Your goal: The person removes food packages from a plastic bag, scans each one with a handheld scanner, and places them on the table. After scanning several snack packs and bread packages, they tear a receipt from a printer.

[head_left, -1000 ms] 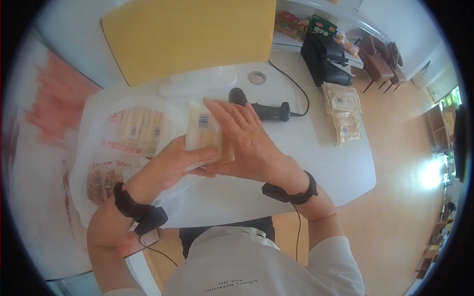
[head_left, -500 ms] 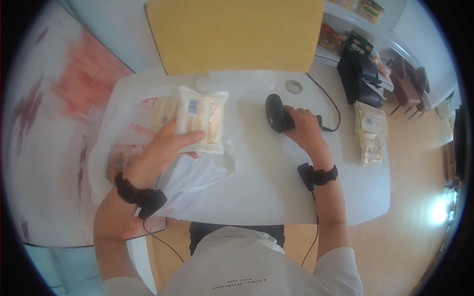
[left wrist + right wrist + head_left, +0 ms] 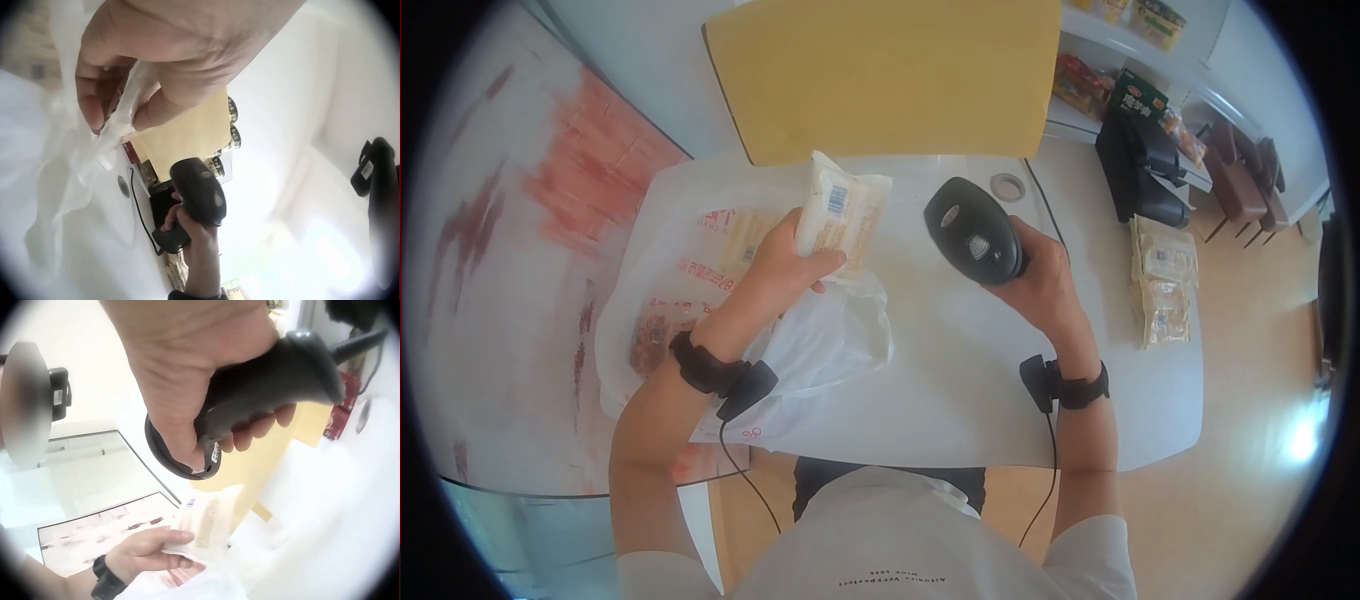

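Note:
My left hand [image 3: 785,265] grips a clear-and-cream plastic food packet [image 3: 855,215] by its lower left part, thumb across the front. A barcode label faces up near the packet's top. My right hand [image 3: 1045,275] holds a black handheld barcode scanner [image 3: 972,230] by its handle, its head raised and tilted toward the packet. In the right wrist view the fingers wrap the scanner handle [image 3: 256,387], with the packet [image 3: 203,519] beyond. Below the left hand lies a white plastic bag [image 3: 830,335] with red print, and more packets [image 3: 745,235] show through it.
Two stacked-looking cream packets [image 3: 1165,280] lie at the table's right edge. Behind them stands a black device [image 3: 1140,165]. A yellow panel [image 3: 890,80] rises at the back, beside a round cable hole [image 3: 1006,187]. The scanner's cable runs off toward the back.
My right hand left the packet, took the scanner from the table and lifted it, turning its head toward the packet. The left hand kept the packet and tilted it.

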